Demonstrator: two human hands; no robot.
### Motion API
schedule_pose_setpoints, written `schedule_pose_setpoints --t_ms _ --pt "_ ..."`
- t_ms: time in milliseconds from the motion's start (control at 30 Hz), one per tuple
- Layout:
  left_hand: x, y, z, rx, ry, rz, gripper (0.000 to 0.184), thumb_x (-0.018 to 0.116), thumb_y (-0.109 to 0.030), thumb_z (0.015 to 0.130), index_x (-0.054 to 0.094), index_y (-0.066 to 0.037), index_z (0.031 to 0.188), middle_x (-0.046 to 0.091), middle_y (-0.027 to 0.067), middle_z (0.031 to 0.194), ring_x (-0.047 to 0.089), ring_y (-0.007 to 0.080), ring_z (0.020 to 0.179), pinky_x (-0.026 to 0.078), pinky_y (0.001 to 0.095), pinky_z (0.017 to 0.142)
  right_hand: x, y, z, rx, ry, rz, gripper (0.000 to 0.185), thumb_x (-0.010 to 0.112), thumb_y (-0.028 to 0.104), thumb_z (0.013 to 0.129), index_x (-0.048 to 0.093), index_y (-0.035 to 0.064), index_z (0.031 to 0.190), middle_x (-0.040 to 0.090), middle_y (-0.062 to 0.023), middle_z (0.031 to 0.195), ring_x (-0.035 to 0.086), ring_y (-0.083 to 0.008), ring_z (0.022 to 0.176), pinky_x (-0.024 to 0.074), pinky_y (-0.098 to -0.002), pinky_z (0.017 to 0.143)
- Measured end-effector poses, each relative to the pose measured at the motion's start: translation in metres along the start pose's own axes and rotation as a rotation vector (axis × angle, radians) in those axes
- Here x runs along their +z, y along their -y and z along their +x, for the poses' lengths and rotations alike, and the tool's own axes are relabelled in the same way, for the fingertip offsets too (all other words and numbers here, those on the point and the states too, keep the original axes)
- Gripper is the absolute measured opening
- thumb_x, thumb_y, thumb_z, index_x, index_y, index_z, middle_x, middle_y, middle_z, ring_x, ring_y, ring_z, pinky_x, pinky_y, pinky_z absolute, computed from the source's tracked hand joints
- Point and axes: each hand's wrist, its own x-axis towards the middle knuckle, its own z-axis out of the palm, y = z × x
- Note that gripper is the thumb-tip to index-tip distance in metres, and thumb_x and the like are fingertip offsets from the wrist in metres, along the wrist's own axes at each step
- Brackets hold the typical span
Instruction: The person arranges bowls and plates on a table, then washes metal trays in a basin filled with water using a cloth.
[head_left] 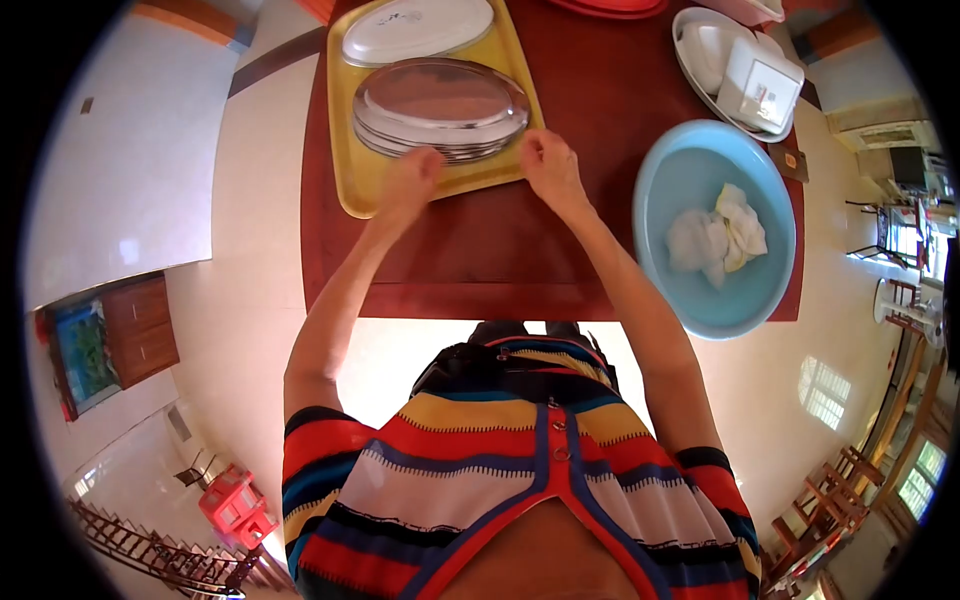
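A stack of oval, shiny metal plates [440, 95] lies on a yellow tray [355, 190]. My left hand [413, 180] is at the near edge of the stack, its fingers curled and blurred by motion. At the right end of the stack, over the tray's edge, is my right hand [550, 165] with its fingers bent together. Whether either hand touches a plate cannot be made out. Behind the stack, a white-looking oval dish [418, 28] rests on the same tray.
A light blue basin [650, 215] with white and yellowish cloths [738, 235] stands on the red-brown table [470, 255] at right. Beyond it, an oval dish [690, 60] carries white containers [762, 85]. A red object [615, 6] is at the far edge of view.
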Motion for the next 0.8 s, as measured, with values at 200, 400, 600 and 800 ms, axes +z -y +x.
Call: schedule_pose_setpoints --t_ms 200,400,600,800 --pt "-0.019 0.12 0.094 -0.081 -0.413 0.133 0.024 0.049 -0.024 0.087 0.057 -0.003 0.096 0.058 0.0181 0.094 0.053 0.0408 0.087 0.043 0.0474 0.075 0.025 -0.001 0.035 0.272 0.128 -0.253 0.033 0.056 0.018 0.081 0.053 -0.005 0.104 0.048 -0.0294 0.108 0.053 -0.0424 0.096 0.0449 -0.045 0.082" --pt "0.001 0.154 0.142 -0.446 -0.026 0.046 0.048 0.044 -0.046 0.086 0.055 -0.007 0.112 0.053 0.0187 0.114 0.045 0.0438 0.107 0.036 0.0549 0.088 0.029 0.01 0.036 0.431 0.092 -0.337 0.038 0.057 0.024 0.08 0.053 -0.0035 0.106 0.046 -0.0235 0.112 0.053 -0.0409 0.098 0.0435 -0.0456 0.084" --pt "0.007 0.152 0.143 -0.416 0.034 0.129 0.051 0.041 -0.049 0.086 0.054 -0.009 0.114 0.05 0.0174 0.119 0.043 0.0384 0.114 0.035 0.0565 0.089 0.035 0.011 0.039 0.491 0.007 -0.356 0.036 0.058 0.029 0.077 0.057 0.0022 0.101 0.054 -0.0191 0.103 0.054 -0.0348 0.096 0.0437 -0.0419 0.083" --pt "0.009 0.148 0.137 -0.279 -0.022 0.215 0.05 0.041 -0.047 0.087 0.055 -0.001 0.101 0.058 0.0214 0.102 0.054 0.0392 0.099 0.042 0.0496 0.083 0.043 0.01 0.036 0.49 -0.051 -0.411 0.036 0.059 0.029 0.076 0.059 0.0024 0.1 0.056 -0.0154 0.098 0.056 -0.033 0.093 0.0448 -0.0416 0.08"
